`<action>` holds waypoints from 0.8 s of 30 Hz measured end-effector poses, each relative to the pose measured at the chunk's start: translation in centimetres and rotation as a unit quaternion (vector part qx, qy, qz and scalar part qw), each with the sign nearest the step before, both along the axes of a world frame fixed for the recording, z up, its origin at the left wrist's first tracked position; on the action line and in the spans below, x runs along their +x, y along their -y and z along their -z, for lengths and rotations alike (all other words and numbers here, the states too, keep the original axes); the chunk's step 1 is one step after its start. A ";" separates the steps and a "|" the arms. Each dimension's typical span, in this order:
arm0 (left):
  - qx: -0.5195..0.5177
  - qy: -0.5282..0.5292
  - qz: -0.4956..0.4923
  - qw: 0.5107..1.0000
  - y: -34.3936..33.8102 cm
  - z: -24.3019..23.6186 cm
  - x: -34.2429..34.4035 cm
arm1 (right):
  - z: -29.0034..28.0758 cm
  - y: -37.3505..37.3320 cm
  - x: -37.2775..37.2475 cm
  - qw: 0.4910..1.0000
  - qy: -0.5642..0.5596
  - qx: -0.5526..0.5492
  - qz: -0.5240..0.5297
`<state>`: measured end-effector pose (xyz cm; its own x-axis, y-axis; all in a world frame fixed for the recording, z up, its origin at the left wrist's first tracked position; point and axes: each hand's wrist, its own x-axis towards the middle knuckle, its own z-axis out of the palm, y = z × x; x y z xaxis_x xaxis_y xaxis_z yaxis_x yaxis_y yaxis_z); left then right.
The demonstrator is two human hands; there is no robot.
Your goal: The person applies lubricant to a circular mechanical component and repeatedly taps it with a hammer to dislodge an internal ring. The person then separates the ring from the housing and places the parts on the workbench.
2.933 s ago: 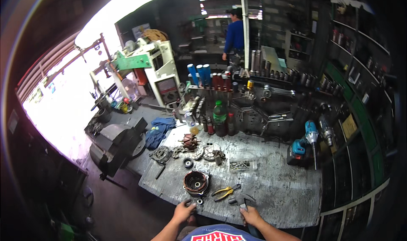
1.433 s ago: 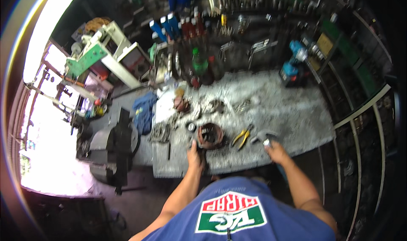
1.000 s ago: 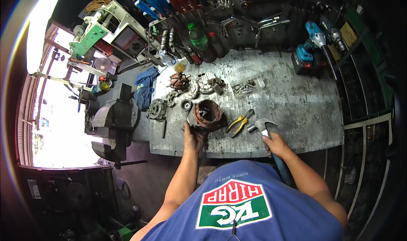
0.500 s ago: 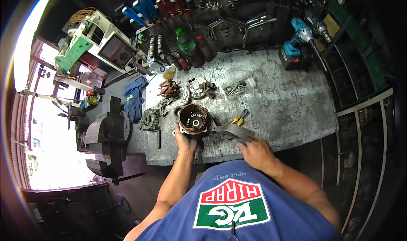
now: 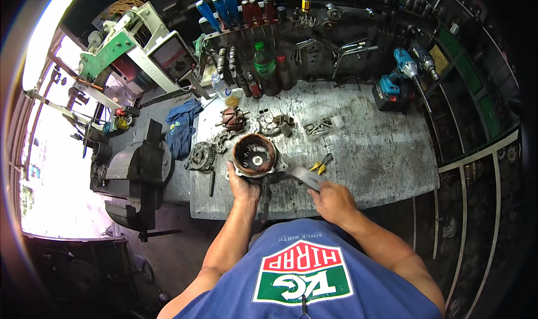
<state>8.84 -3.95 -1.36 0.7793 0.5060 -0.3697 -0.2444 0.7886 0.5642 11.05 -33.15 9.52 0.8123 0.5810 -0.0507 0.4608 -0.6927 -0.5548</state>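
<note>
My left hand (image 5: 244, 189) is wrapped round the near-left side of a round alternator housing (image 5: 255, 154), which has a brown copper winding ring inside. Its open end faces up, and a pale round hub shows at the bottom. To the right, my right hand (image 5: 335, 201) is closed on a grey hammer-like tool (image 5: 307, 177), smeared by motion. The tool's far end is close to the lug on the housing's right side; whether they touch, I cannot tell. Just beyond the tool lie yellow-handled pliers (image 5: 320, 166).
Alternator parts lie behind and left of the housing: a slotted end cover (image 5: 202, 156), a rotor (image 5: 232, 119) and a bracket (image 5: 269, 124). Farther back are a clear tray (image 5: 320, 126), bottles (image 5: 265, 66) and a cordless impact wrench (image 5: 404, 66). A bench vise (image 5: 137, 173) stands left.
The tool has swung, and its blurred outline is now shorter and steeper. My right hand has shifted slightly left. The housing stays in my left hand, and the whole view has tilted a little.
</note>
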 end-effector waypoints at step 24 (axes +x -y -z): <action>0.020 0.020 -0.002 1.000 0.7 -2.1 0.5 | 2.1 0.0 -0.5 0.996 -0.050 0.027 0.070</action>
